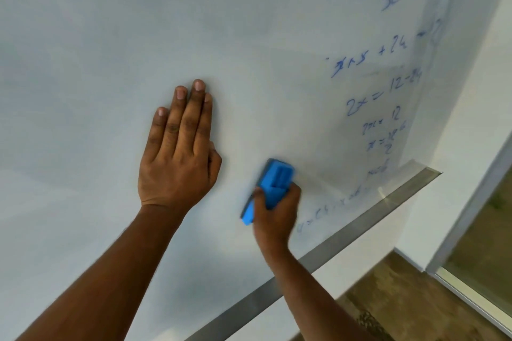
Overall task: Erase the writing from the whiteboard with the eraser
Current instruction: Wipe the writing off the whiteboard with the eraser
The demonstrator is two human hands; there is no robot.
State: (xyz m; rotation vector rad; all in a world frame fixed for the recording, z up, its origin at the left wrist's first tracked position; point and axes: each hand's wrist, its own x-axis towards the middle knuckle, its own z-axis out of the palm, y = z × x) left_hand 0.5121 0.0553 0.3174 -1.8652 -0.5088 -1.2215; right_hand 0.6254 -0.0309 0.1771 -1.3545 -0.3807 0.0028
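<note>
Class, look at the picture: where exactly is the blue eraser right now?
The eraser is low on the whiteboard, gripped by the right hand, just right of the flat left hand and left of the blue writing.

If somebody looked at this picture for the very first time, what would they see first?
Probably the bright blue eraser, gripped in the right hand and pressed to the whiteboard low down, near its metal tray. Next, the left hand lying flat on the board beside it, fingers straight. Then the blue writing, maths sums running down the board's right side, not yet wiped.
</note>
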